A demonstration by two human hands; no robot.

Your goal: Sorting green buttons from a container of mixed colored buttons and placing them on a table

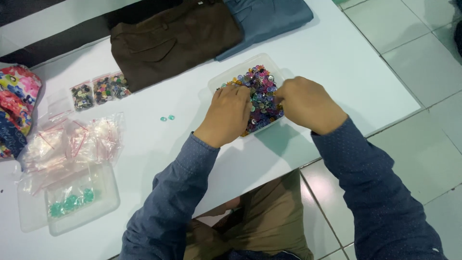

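A clear plastic tray [226, 77] on the white table [337, 72] holds a heap of small multicoloured buttons [262, 86]. My left hand [227, 115] rests knuckles-up over the tray's left side, fingers curled down into the buttons. My right hand [305, 103] lies over the tray's right edge with its fingertips pinched in the pile. Whether either hand holds a button is hidden by the fingers. Two loose green buttons [167, 118] lie on the table left of the tray.
Folded brown trousers [173, 38] and blue trousers [269, 17] lie behind the tray. At the left are three small bags of buttons [100, 90], a pile of empty zip bags [67, 144], a clear container [110, 202] holding green buttons [72, 202], and floral cloth [17, 103].
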